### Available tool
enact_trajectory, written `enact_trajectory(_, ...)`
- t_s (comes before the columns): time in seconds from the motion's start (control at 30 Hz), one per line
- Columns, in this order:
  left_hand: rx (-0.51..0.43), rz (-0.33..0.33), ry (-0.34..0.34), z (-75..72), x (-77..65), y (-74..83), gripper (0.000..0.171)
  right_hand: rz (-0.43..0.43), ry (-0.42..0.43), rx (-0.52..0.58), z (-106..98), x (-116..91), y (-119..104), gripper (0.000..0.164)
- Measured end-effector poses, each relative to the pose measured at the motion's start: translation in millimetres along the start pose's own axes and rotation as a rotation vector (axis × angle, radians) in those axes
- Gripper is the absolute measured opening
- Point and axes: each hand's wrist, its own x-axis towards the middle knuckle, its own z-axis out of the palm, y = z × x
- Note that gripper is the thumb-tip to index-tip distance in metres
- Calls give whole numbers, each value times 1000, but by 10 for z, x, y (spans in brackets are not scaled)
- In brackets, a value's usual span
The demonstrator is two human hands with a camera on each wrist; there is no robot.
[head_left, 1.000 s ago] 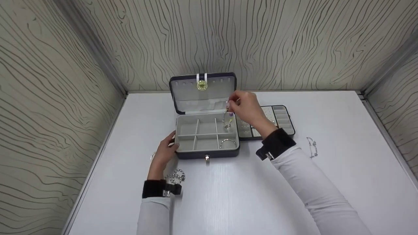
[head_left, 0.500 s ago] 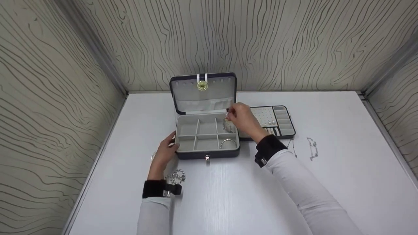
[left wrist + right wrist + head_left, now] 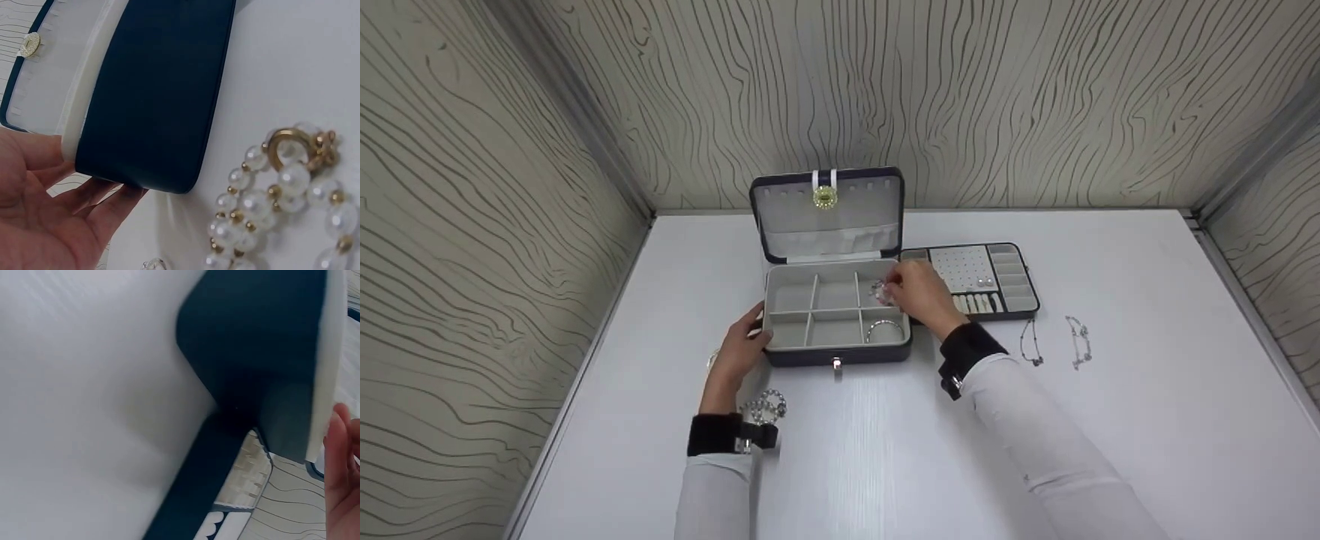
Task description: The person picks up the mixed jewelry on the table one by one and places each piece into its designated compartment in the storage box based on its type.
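Observation:
A dark blue jewelry box point(image 3: 837, 355) with a pale divided interior stands with its lid point(image 3: 840, 217) raised. My left hand point(image 3: 740, 349) rests against its left end, thumb at the rim and fingers fairly straight along the outer wall point(image 3: 157, 95). My right hand point(image 3: 921, 291) is at the back right compartment and pinches a beaded bracelet point(image 3: 877, 289), which lies partly down inside it. In the right wrist view, the box wall hides the bracelet and only some fingers point(image 3: 338, 461) show. Another bracelet point(image 3: 883, 322) sits in the front right compartment.
A jewelry tray point(image 3: 1020, 281) with earrings lies to the right of the box. Two thin bracelets, one dark-beaded point(image 3: 1031, 345) and one silvery point(image 3: 1078, 341), lie on the table at right. Beside my left wrist is a pearl bracelet point(image 3: 253, 205). Patterned panels point(image 3: 840, 97) enclose the table.
My right hand has come down and slightly forward, lowering the beaded bracelet into the back right compartment. The left hand and the box have stayed nearly still.

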Motion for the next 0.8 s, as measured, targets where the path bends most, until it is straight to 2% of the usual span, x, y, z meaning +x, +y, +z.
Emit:
enact_trajectory(0.23, 2, 2, 0, 6, 5, 10, 58, 18, 24, -26, 84, -32, 47, 11)
enact_trajectory(0.53, -1, 5, -4, -8, 11, 0, 59, -87, 54, 51, 123, -92, 158, 21)
enact_trajectory(0.7, 7, 4, -1, -5, 15, -5, 59, -79, 99, 79, 150, -224, 158, 19)
enact_trajectory(0.8, 13, 3, 2, -4, 11, -13, 59, -45, 137, 100, 152, -320, 130, 20)
